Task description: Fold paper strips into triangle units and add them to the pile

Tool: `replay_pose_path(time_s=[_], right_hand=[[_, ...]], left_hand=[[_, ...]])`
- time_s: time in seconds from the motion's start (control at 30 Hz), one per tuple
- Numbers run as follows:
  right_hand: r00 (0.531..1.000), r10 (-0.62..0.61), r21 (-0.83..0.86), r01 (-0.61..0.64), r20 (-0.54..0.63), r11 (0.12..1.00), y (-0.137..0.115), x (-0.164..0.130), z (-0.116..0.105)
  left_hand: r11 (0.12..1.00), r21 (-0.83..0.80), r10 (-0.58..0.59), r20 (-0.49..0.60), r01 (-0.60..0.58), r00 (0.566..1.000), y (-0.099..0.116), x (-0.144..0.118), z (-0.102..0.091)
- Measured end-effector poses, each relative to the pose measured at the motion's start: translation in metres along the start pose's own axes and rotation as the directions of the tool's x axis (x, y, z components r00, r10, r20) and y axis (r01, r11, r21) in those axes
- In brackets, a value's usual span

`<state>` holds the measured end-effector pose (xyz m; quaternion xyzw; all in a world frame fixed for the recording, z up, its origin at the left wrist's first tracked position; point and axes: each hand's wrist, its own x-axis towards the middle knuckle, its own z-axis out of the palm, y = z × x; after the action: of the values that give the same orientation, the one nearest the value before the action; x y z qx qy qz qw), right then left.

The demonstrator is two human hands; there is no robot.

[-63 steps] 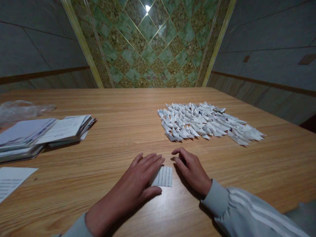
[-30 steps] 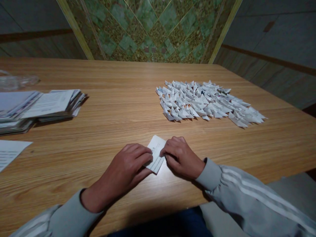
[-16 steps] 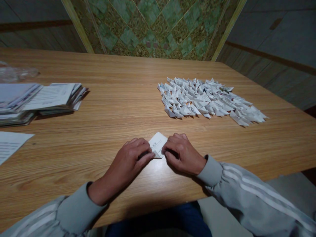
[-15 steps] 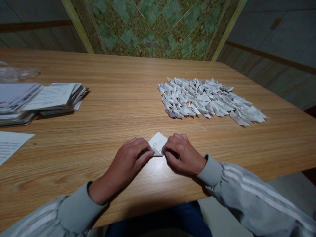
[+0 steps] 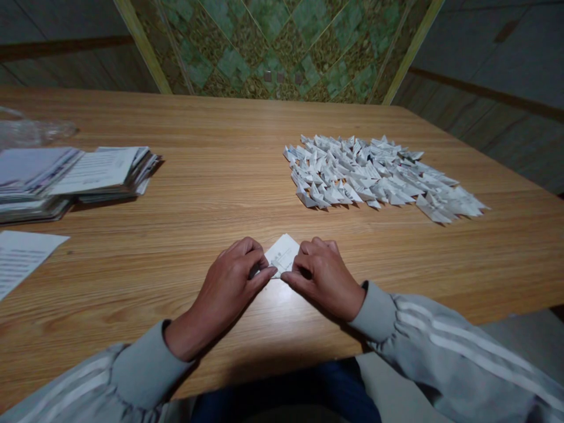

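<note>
Compared with half a second ago, the right hand [image 5: 328,276] is bringing its thumb further in along the near edge of the paper [image 5: 282,251], so the tip is now sitting just beside the other thumb. That paper is resting on the table [image 5: 215,176] right in front of the person, one corner pointing to 12 o'clock. The left hand [image 5: 233,273] is pinching it from the 8 o'clock side, thumb and curled fingers clamped on it — and the right is doing the same from 4.

Out toward 1 or 2 a crowd of boats [image 5: 374,173] is spreading, while a stack [image 5: 97,170] and some plastic [image 5: 35,133] are sitting toward 10 and a loose sheet [image 5: 26,255] is lying at 9.

The near edge is looking like a fold, though the thumbs are hiding a lot of it. For a crisp one, I'd be keeping the layers lined up first, then running both thumbs from the middle out toward 3 and 9 — pressing evenly, with the fingers stopping the side corners from skating.
</note>
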<state>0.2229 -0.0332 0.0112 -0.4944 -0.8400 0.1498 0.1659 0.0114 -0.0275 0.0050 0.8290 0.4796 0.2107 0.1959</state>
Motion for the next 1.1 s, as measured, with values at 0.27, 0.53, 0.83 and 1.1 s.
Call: replay_pose_path(time_s=[0.27,0.53,0.83,1.1], right_hand=[[1.000,0.012,-0.078,-0.011,0.010,0.997,-0.0051,0.0006,0.0008],[1.000,0.006,-0.158,-0.005,0.003,0.987,-0.0074,0.0007,0.0039],[1.000,0.000,-0.198,0.000,-0.002,0.980,-0.0072,0.0000,0.0031],[1.000,-0.004,-0.191,-0.001,-0.024,0.982,-0.0061,-0.0015,0.0020]], left_hand=[[0.999,0.042,0.006,-0.014,-0.006,1.000,-0.0015,0.0012,0.0014],[0.996,0.092,-0.011,-0.005,0.011,1.000,0.0012,0.0031,0.0003],[0.987,0.162,-0.004,-0.041,0.010,0.999,-0.0023,0.0013,0.0005],[0.904,0.321,0.299,-0.004,-0.282,0.954,-0.0037,-0.0026,0.0006]])
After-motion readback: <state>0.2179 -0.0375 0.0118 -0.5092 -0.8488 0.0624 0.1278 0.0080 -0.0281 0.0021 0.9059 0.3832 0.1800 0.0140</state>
